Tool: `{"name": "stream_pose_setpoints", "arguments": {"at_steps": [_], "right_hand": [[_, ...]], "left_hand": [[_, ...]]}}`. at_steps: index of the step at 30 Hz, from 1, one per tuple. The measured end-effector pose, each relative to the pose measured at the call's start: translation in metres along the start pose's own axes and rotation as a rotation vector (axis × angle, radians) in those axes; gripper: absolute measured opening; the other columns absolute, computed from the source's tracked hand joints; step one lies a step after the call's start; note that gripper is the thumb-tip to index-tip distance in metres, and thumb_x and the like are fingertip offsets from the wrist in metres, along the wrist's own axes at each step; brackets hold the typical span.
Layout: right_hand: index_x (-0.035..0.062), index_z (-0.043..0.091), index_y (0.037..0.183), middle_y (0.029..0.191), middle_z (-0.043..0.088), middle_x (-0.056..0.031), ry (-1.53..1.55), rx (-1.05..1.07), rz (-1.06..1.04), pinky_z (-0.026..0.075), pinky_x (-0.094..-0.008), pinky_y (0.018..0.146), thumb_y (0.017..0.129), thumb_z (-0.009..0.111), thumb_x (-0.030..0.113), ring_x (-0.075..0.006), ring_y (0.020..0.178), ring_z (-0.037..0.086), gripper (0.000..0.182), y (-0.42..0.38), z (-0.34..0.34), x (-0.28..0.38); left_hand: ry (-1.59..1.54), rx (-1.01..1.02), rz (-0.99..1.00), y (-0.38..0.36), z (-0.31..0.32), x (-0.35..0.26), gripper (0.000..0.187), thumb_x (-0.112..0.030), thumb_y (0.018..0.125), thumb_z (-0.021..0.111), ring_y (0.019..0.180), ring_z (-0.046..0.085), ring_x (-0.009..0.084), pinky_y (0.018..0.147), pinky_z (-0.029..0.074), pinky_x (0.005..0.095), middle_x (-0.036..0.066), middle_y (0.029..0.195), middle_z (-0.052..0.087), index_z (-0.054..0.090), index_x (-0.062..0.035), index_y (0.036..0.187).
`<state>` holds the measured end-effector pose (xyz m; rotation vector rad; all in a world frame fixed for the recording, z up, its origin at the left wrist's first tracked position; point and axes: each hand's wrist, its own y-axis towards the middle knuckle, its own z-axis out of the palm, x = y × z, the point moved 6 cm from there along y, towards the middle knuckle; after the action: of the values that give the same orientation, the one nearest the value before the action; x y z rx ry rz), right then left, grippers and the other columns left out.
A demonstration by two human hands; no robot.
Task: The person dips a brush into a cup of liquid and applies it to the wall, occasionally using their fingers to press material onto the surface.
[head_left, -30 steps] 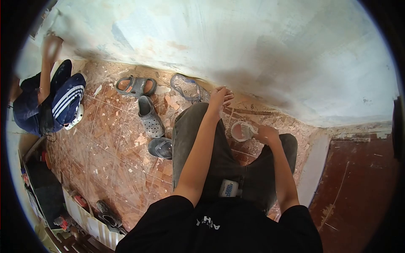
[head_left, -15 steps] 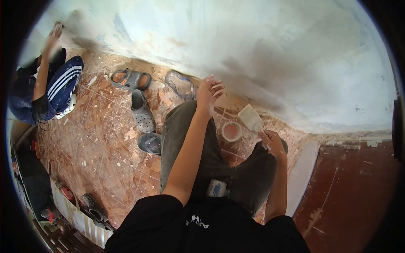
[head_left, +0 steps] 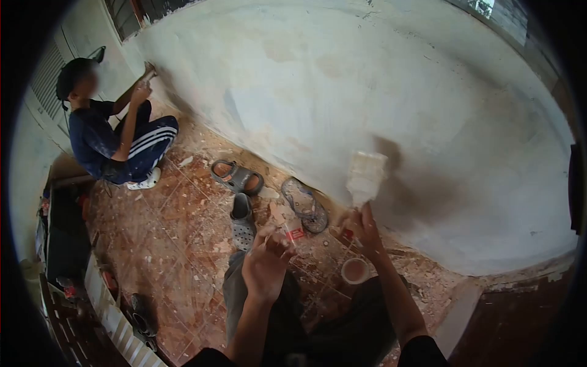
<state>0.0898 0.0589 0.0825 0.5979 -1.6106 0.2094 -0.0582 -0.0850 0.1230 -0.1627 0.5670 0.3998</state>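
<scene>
My right hand grips the handle of a wide flat tool, its broad end coated in pale material and raised in front of the wall. My left hand is palm up, fingers half curled and apart; nothing is clearly held in it. Just beyond its fingertips shows a small red-and-white label, on something I cannot make out. A round tub with pinkish contents stands on the floor below my right hand, beside my knee.
The patchy pale wall spans the front. A person crouches at the left, one hand at the wall. Grey clogs and a flip-flop lie on the debris-strewn tile floor. A striped board is at lower left.
The view has tilted up, showing more wall and the crouching person's head. My right hand has raised the flat tool towards the wall. My left hand now sits lower in view, its fingers more curled.
</scene>
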Motion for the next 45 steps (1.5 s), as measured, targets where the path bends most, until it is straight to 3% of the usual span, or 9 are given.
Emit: {"name": "stream_pose_setpoints", "arguments": {"at_steps": [7,10,19,27,31,35,36,40,45], "right_hand": [[0.0051,0.033,0.079,0.056,0.056,-0.0058,-0.029,-0.064,-0.098,0.041,-0.0259,0.04,0.084,0.039,0.025,-0.0173,0.045,0.056,0.022,0.078,0.068,0.046],[0.0019,0.037,0.09,0.065,0.057,-0.0123,0.04,-0.049,-0.109,0.044,-0.0238,0.04,0.085,0.039,0.022,-0.0177,0.049,0.057,0.02,0.107,0.075,0.077],[0.0054,0.036,0.084,0.058,0.059,-0.0066,0.141,-0.16,-0.013,0.041,-0.0288,0.04,0.083,0.039,0.03,-0.0208,0.042,0.055,0.025,0.137,0.085,0.061],[0.0051,0.035,0.083,0.059,0.059,-0.0051,0.086,-0.229,-0.112,0.042,-0.0272,0.041,0.084,0.039,0.029,-0.018,0.042,0.056,0.024,0.153,0.071,0.102],[0.004,0.037,0.09,0.058,0.058,-0.0067,0.144,-0.157,0.098,0.042,-0.0263,0.042,0.083,0.039,0.031,-0.0186,0.043,0.056,0.028,0.147,0.089,0.039],[0.0038,0.036,0.098,0.064,0.057,-0.0114,0.054,-0.095,0.201,0.043,-0.0261,0.04,0.082,0.041,0.03,-0.0203,0.046,0.056,0.031,0.123,0.128,-0.111],[0.005,0.035,0.102,0.066,0.056,-0.0134,0.056,-0.076,0.267,0.043,-0.026,0.035,0.082,0.043,0.028,-0.0216,0.048,0.057,0.031,0.111,0.136,-0.141],[0.003,0.037,0.099,0.065,0.057,-0.014,0.418,-0.002,0.608,0.037,-0.0253,0.026,0.082,0.042,0.026,-0.0232,0.043,0.056,0.03,0.076,0.167,-0.117],[0.0049,0.042,0.09,0.061,0.056,-0.0108,0.357,-0.124,0.575,0.037,-0.0237,0.03,0.081,0.045,0.03,-0.0199,0.045,0.056,0.027,0.109,0.19,-0.134]], "left_hand": [[0.327,-0.039,0.157,-0.036,0.008,-0.046,0.044,-0.031,0.072,0.047,0.084,0.047,0.0194,0.076,0.037,0.0335,0.009,0.088,0.047,0.039,-0.0061,0.107],[0.488,-0.104,0.231,-0.052,0.02,-0.069,0.037,-0.025,0.071,0.048,0.082,0.047,0.0177,0.074,0.039,0.031,0.008,0.084,0.047,0.041,-0.0061,0.102],[0.703,-0.159,0.349,-0.101,0.079,-0.135,0.036,-0.017,0.066,0.052,0.075,0.049,0.0172,0.07,0.041,0.0311,0.008,0.081,0.046,0.04,-0.0009,0.096],[1.191,0.334,0.148,-0.032,0.104,-0.149,0.029,-0.004,0.068,0.047,0.077,0.051,0.0169,0.069,0.042,0.0297,0.01,0.083,0.05,0.043,0.0007,0.096],[1.479,0.579,0.067,0.009,0.077,-0.138,0.027,-0.001,0.07,0.046,0.076,0.053,0.0175,0.069,0.042,0.0289,0.009,0.08,0.053,0.045,-0.0007,0.097],[1.725,0.396,-0.094,0.021,0.009,-0.132,0.021,-0.008,0.071,0.051,0.077,0.054,0.0248,0.068,0.042,0.0315,0.013,0.078,0.055,0.045,-0.0003,0.09],[2.084,0.402,0.077,0.014,-0.019,-0.132,0.023,-0.017,0.072,0.052,0.08,0.053,0.0288,0.067,0.042,0.0356,0.017,0.081,0.054,0.045,-0.001,0.087],[2.261,0.369,-0.449,-0.023,-0.052,-0.137,0.028,-0.023,0.072,0.052,0.078,0.052,0.0318,0.067,0.041,0.0382,0.017,0.081,0.054,0.046,-0.0021,0.09],[2.003,0.392,-0.23,-0.022,-0.021,-0.149,0.031,-0.024,0.072,0.054,0.077,0.052,0.0309,0.066,0.041,0.0384,0.016,0.08,0.054,0.046,-0.002,0.092]]}}
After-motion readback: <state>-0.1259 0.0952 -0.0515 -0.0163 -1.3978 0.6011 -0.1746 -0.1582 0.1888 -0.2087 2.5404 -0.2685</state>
